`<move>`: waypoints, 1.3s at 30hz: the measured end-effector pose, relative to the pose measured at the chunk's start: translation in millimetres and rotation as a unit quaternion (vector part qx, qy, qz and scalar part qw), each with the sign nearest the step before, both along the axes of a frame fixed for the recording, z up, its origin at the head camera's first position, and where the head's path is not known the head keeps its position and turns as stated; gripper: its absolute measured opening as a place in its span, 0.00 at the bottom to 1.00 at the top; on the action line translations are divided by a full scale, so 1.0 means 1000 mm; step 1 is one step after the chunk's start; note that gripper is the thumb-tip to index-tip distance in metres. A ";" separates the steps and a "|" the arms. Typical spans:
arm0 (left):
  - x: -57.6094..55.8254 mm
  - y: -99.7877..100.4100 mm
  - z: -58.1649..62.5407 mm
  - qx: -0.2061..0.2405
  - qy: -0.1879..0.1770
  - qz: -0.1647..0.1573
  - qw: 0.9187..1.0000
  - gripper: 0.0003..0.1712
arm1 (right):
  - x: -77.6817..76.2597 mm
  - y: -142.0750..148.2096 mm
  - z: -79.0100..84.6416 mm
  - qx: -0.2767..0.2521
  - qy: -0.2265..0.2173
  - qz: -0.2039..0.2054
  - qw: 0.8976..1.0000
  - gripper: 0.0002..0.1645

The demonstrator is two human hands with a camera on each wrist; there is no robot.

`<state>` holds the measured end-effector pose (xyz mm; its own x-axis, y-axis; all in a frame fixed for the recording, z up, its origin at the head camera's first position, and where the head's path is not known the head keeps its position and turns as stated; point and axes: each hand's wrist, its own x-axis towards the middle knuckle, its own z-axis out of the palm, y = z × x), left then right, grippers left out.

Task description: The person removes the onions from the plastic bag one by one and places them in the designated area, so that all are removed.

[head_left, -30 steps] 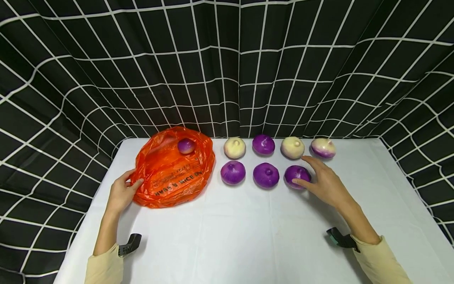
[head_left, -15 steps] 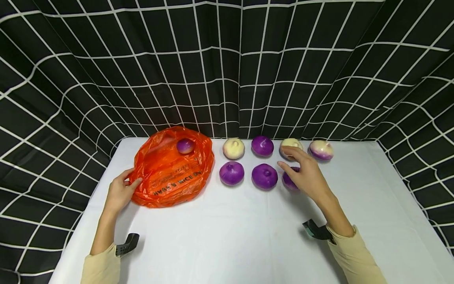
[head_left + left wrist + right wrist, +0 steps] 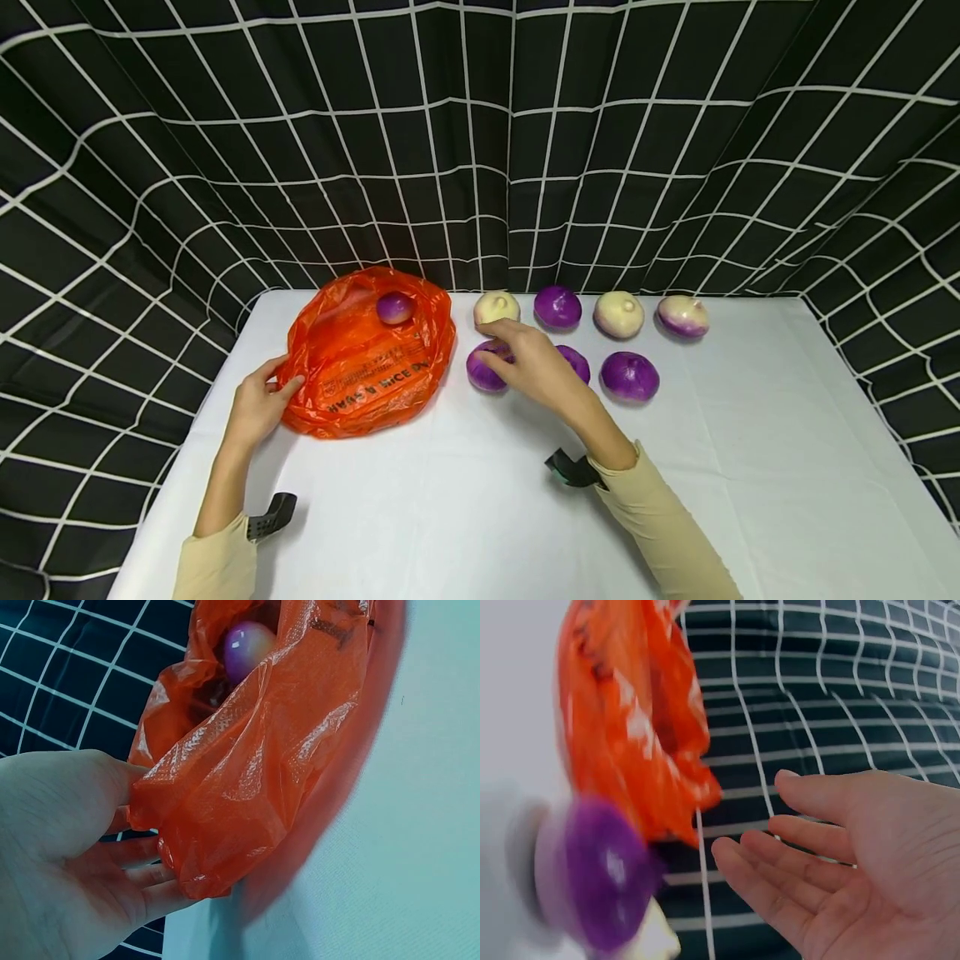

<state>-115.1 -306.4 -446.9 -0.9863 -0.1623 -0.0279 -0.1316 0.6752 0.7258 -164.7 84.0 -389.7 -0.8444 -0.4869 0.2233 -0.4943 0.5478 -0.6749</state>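
My left hand (image 3: 258,402) holds the left edge of a red plastic bag (image 3: 360,392), thumb on one side and fingers on the other. The bag's mouth is spread wide, and one purple turnip (image 3: 394,308) lies inside; the left wrist view shows the same purple-and-pale turnip (image 3: 247,649) in the bag. My right hand (image 3: 536,362) hovers with relaxed fingers over the front row, nothing in its grasp. It partly covers a purple turnip (image 3: 483,372) near the bag and another purple turnip (image 3: 576,364) beside it. In the right wrist view the palm and fingers (image 3: 772,900) are bare.
Behind stand a pale turnip (image 3: 495,308), a purple turnip (image 3: 557,307), a pale turnip (image 3: 618,314) and a white-and-purple turnip (image 3: 682,317). A purple turnip (image 3: 630,377) ends the front row at right. Black gridded cloth (image 3: 480,150) rises behind the white table (image 3: 450,508).
My right hand has left the rightmost front turnip and travelled left to the front turnip nearest the bag. The turnips and the left hand on the bag stay put.
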 end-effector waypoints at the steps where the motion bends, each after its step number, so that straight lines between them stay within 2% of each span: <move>1: 0.000 0.000 0.000 -0.002 -0.001 0.000 1.000 0.30 | -0.001 -0.009 -0.001 0.004 -0.001 0.009 1.000 0.22; 7: 0.001 0.000 -0.001 0.000 -0.001 0.005 1.000 0.30 | -0.009 -0.058 -0.008 0.052 0.004 0.040 0.998 0.24; 11: 0.000 0.001 -0.002 0.005 -0.002 0.003 1.000 0.30 | -0.018 -0.087 -0.013 0.103 0.013 0.044 0.994 0.28; 16: 0.000 -0.001 -0.004 0.003 -0.007 -0.001 1.000 0.31 | -0.031 -0.118 -0.019 0.135 0.022 0.052 0.989 0.28; 24: 0.000 -0.004 -0.004 0.003 -0.002 -0.013 1.000 0.30 | -0.055 -0.145 -0.025 0.214 0.040 0.012 0.976 0.27; 30: 0.002 -0.006 -0.003 0.002 -0.006 -0.003 1.000 0.30 | -0.063 -0.163 -0.030 0.238 0.054 -0.009 0.970 0.26; 33: 0.001 -0.005 -0.004 0.004 -0.005 -0.004 1.000 0.30 | -0.067 -0.170 -0.033 0.273 0.056 -0.032 0.960 0.27; 39: -0.003 -0.004 -0.004 0.007 0.002 -0.006 1.000 0.29 | -0.084 -0.182 -0.036 0.348 0.079 -0.099 0.929 0.25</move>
